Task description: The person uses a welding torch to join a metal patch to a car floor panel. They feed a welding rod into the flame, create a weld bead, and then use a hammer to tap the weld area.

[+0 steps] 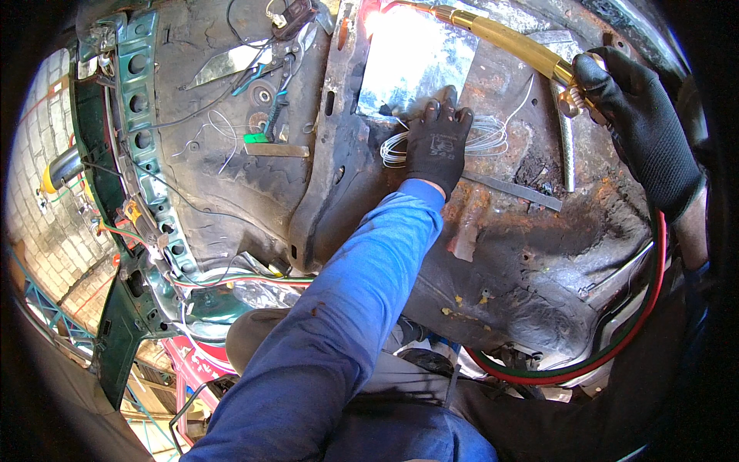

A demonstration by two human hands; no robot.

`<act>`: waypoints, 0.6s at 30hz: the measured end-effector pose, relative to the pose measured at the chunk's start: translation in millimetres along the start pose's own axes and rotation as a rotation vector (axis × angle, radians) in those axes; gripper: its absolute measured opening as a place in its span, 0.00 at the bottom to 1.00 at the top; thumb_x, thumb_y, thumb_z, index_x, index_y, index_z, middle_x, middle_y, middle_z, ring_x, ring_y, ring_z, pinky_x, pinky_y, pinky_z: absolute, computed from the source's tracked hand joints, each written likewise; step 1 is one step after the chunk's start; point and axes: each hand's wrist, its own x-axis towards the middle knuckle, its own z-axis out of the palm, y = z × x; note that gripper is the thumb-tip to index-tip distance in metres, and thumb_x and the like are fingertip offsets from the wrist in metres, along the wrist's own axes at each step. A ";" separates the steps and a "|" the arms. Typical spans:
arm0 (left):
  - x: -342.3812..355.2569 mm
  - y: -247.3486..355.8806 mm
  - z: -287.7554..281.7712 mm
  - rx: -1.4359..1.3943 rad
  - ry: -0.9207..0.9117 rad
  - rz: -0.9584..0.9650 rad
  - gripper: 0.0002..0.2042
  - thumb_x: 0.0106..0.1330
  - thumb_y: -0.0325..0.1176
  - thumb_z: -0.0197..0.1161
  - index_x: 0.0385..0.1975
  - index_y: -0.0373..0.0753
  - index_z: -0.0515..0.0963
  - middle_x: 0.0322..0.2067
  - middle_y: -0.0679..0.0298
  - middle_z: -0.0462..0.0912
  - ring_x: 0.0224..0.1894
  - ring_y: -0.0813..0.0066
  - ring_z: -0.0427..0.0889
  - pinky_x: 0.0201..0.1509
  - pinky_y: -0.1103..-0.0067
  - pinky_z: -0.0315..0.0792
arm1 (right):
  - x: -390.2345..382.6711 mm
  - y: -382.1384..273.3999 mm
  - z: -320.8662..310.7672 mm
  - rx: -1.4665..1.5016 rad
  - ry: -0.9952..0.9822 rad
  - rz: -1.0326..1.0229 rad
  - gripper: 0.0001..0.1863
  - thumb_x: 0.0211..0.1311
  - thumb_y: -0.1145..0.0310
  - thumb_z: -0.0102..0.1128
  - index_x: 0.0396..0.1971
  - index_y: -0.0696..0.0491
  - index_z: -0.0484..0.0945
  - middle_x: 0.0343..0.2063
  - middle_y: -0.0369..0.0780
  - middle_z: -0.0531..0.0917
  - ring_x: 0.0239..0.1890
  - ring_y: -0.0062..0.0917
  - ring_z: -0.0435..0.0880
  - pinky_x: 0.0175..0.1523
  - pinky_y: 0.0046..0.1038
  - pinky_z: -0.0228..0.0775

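Observation:
My left hand (435, 142), in a black glove, lies with fingertips pressing on the lower edge of a shiny metal sheet (404, 65), over a coil of thin wire (489, 135). My right hand (639, 131), also gloved, grips a brass torch (523, 50). Its curved tip reaches the sheet's upper left corner, where a bright glow shows beside a raised metal rail (331, 154). Red and dark green hoses (658, 262) loop down below my right hand. A flat dark strip (514, 192) and an upright silvery bar (568, 154) lie on the rusty floor pan (539, 246).
At the left are pliers (289, 61), a disc (262, 95), a green-ended tool (256, 137), loose wire (222, 142) and a short bar (277, 150). A green perforated metal edge (140, 77) runs beside cables, with a brick surface (42, 154) beyond. My legs (262, 339) show below.

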 end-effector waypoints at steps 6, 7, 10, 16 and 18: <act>1.0 0.1 -1.7 0.005 -0.004 -0.004 0.26 0.74 0.32 0.56 0.73 0.50 0.73 0.81 0.54 0.58 0.76 0.49 0.68 0.80 0.56 0.58 | -3.8 5.1 3.0 -0.048 0.081 -0.034 0.48 0.71 0.35 0.63 0.70 0.66 0.72 0.61 0.58 0.80 0.65 0.41 0.82 0.71 0.39 0.75; 1.2 0.1 -2.4 0.009 -0.007 -0.003 0.26 0.74 0.32 0.56 0.73 0.50 0.73 0.81 0.54 0.58 0.76 0.49 0.68 0.80 0.56 0.58 | -5.6 -1.6 3.6 -0.059 0.089 -0.049 0.44 0.73 0.38 0.63 0.68 0.65 0.74 0.58 0.56 0.82 0.63 0.39 0.84 0.69 0.38 0.76; 2.1 0.6 -2.2 -0.009 -0.022 -0.004 0.26 0.74 0.32 0.56 0.74 0.50 0.72 0.81 0.54 0.59 0.76 0.49 0.68 0.79 0.57 0.60 | -8.5 -16.6 6.0 -0.073 0.096 -0.131 0.29 0.80 0.50 0.61 0.61 0.63 0.82 0.46 0.49 0.90 0.53 0.30 0.90 0.60 0.31 0.83; 1.2 -0.9 6.3 0.058 0.069 0.018 0.25 0.75 0.34 0.58 0.73 0.52 0.72 0.75 0.55 0.70 0.75 0.50 0.68 0.69 0.54 0.72 | -10.8 -16.2 9.3 -0.076 0.144 -0.140 0.30 0.78 0.48 0.62 0.60 0.61 0.83 0.45 0.48 0.90 0.51 0.29 0.90 0.58 0.30 0.84; 2.2 -1.6 8.9 0.039 0.057 0.014 0.25 0.75 0.34 0.58 0.73 0.52 0.72 0.75 0.55 0.70 0.76 0.50 0.68 0.69 0.54 0.72 | -7.8 -12.1 7.1 -0.031 0.092 -0.118 0.32 0.77 0.45 0.62 0.61 0.62 0.81 0.47 0.50 0.89 0.53 0.31 0.89 0.60 0.32 0.82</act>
